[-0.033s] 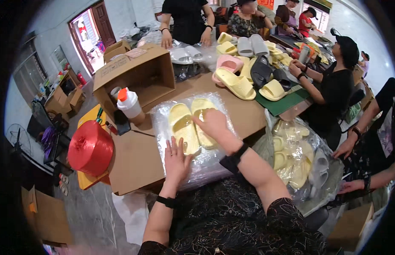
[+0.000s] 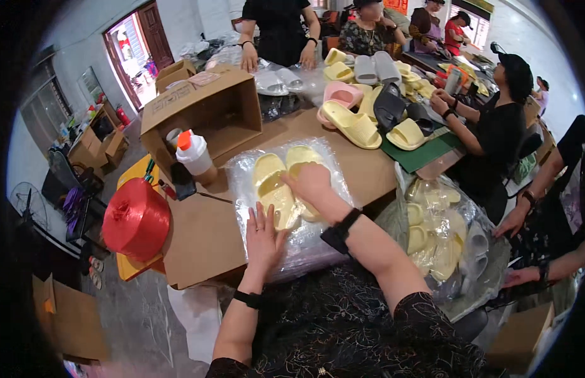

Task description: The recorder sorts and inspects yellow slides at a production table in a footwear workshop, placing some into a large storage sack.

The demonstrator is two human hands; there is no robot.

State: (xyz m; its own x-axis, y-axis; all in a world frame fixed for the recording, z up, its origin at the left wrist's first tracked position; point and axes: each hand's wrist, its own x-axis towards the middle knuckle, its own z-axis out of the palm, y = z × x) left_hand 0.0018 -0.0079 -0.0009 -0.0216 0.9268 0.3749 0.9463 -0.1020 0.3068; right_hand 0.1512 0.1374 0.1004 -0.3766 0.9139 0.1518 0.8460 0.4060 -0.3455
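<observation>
A pair of pale yellow slippers lies side by side on stacked clear plastic bags (image 2: 336, 242) in front of me, seemingly under clear film. My left hand (image 2: 265, 244) rests flat near the heel of the left slipper (image 2: 269, 169), fingers stretched out. Over the right slipper (image 2: 303, 154) is my right hand (image 2: 312, 190), its thumb side pointing left toward the left slipper. The right hand's other fingers look bent down onto the slipper, and their tips are hidden.
An open cardboard box (image 2: 198, 107) lies on its side behind a white bottle (image 2: 193, 154) with an orange cap. Red twine (image 2: 136, 219) sits at the left. Loose slippers (image 2: 352, 123) pile up at the far right, above a sack of bagged slippers (image 2: 434, 233). Co-workers stand and sit around.
The whole view has shifted very slightly. My right hand has moved a little over the right slipper; my left hand stays by the heel.
</observation>
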